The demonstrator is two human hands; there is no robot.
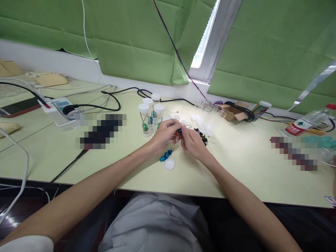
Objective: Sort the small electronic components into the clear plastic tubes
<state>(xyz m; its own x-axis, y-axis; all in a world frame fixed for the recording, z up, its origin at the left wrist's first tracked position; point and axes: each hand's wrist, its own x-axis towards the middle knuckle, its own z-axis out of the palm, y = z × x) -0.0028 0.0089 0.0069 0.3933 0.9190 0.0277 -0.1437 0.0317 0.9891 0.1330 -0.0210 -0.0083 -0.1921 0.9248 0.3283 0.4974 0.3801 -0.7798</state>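
My left hand and my right hand meet over the middle of the table, fingers pinched together. Between their fingertips is a small shiny blue part, mostly hidden. A thin metal wire shows by my left fingers. Just below my hands lie several glossy blue pieces in a row, beside a white round cap. Behind my left hand stand several clear tubes with white lids, holding green or blue pieces with wires. Small black parts and thin wires lie beyond my right hand.
White caps and clear empty tubes lie near an open cardboard box. A power strip, cables and a blurred dark object are on the left. A plastic bottle stands at the right. The table's front edge runs before my lap.
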